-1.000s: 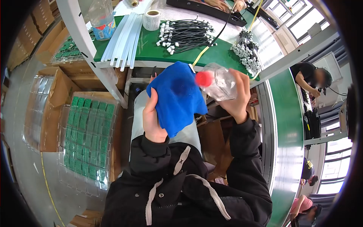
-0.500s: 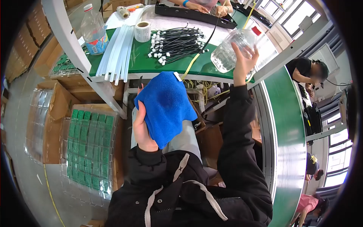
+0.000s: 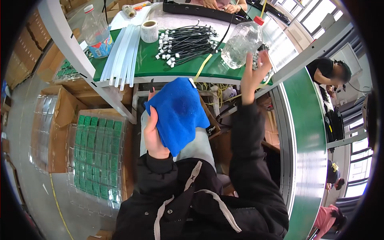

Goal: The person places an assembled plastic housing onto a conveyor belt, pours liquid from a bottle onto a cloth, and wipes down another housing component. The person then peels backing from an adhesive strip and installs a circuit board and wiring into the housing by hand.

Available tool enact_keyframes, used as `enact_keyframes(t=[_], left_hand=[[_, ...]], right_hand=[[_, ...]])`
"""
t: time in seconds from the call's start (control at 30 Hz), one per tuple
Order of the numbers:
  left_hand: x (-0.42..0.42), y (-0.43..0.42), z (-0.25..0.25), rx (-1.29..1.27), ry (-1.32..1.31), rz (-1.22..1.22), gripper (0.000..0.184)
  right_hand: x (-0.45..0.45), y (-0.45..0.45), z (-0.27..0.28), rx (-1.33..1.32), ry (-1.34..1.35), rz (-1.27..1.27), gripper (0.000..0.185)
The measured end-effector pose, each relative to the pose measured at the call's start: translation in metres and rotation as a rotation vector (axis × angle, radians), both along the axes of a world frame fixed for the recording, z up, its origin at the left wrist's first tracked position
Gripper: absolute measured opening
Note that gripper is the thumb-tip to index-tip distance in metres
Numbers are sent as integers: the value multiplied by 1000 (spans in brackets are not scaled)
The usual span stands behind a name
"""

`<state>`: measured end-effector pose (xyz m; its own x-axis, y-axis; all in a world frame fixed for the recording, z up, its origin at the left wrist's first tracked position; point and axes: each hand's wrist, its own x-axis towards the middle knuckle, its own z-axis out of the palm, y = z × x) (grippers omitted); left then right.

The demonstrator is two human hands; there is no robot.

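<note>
My left hand point(image 3: 154, 136) holds up a blue cloth point(image 3: 180, 124) over my lap, thumb on its near side. A dark, wet-looking patch marks the cloth's middle, and a white tag sticks out at its top corner. My right hand point(image 3: 254, 78) is raised at the bench's front edge with its fingers apart and nothing in them. Just beyond it, a clear plastic bottle point(image 3: 239, 46) with a red cap stands on the green bench point(image 3: 150, 64). A pile of black cables point(image 3: 188, 42) with white connectors lies left of the bottle.
A label roll point(image 3: 149, 32), pale translucent strips point(image 3: 120, 56) and another bottle point(image 3: 98, 36) are on the bench's left. Another person's hands point(image 3: 224, 6) touch a black part across the bench. Trays of green boards point(image 3: 96, 156) sit at lower left. A white post point(image 3: 304, 52) rises at right.
My right hand has drawn back from the bottle, down toward me. The bottle has shifted slightly left and stands more upright. My left hand still holds the cloth, nearly in place.
</note>
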<state>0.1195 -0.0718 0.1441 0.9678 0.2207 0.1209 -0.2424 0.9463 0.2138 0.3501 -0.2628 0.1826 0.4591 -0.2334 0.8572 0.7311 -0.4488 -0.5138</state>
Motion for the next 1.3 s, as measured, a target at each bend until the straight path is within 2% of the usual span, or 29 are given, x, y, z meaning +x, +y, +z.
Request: enact_keyframes(t=[0.03, 0.07, 0.1, 0.13, 0.17, 0.2, 0.33, 0.37, 0.47, 0.57, 0.67, 0.77, 0.87, 0.93, 0.97, 1.07, 1.1, 1.3], left_hand=[[0, -2, 1, 28, 3, -2, 48], [1, -4, 1, 56, 15, 3, 49], [2, -5, 1, 88, 31, 3, 50], [2, -6, 1, 124, 49, -1, 51], [2, -7, 0, 196, 77, 7, 51], [2, -7, -1, 268, 104, 15, 52], [3, -7, 10, 575, 98, 123, 53], [4, -7, 9, 523, 70, 124, 53], [6, -3, 9, 685, 143, 170, 54], [11, 5, -6, 914, 234, 257, 61], [14, 7, -20, 1051, 290, 336, 68], [15, 1, -13, 1125, 339, 420, 73], [18, -1, -13, 1152, 218, 425, 78], [13, -4, -1, 1073, 138, 250, 84], [14, -3, -6, 1074, 82, 208, 96], [13, -6, -7, 1239, -25, 198, 103], [14, -8, -8, 1209, -13, 193, 110], [15, -9, -7, 1128, 123, 113, 106]], right_hand=[[-26, 4, -9, 74, 116, 299, 48], [-63, 17, -10, 230, 372, 621, 45], [-79, 20, -20, 28, 440, 729, 48], [-90, 24, -31, -19, 554, 916, 57], [-103, 27, -40, 190, 799, 1341, 64], [-112, 30, -38, 320, 917, 1493, 65], [-122, 18, -58, 411, 1255, 1369, 55], [-122, 15, -60, 423, 1347, 1335, 52], [-134, 20, -63, 616, 1276, 1219, 44], [-136, 14, -65, 716, 1372, 1221, 41], [-141, 16, -67, 767, 1268, 1173, 43], [-144, 19, -71, 851, 1238, 1163, 43], [-147, 21, -74, 871, 1168, 1176, 43], [-149, 21, -79, 880, 1163, 1173, 42], [-149, 21, -81, 885, 1161, 1172, 42], [-150, 21, -86, 873, 1131, 1206, 39], [-151, 21, -86, 882, 1134, 1193, 38], [-153, 21, -81, 857, 1136, 1063, 38]])
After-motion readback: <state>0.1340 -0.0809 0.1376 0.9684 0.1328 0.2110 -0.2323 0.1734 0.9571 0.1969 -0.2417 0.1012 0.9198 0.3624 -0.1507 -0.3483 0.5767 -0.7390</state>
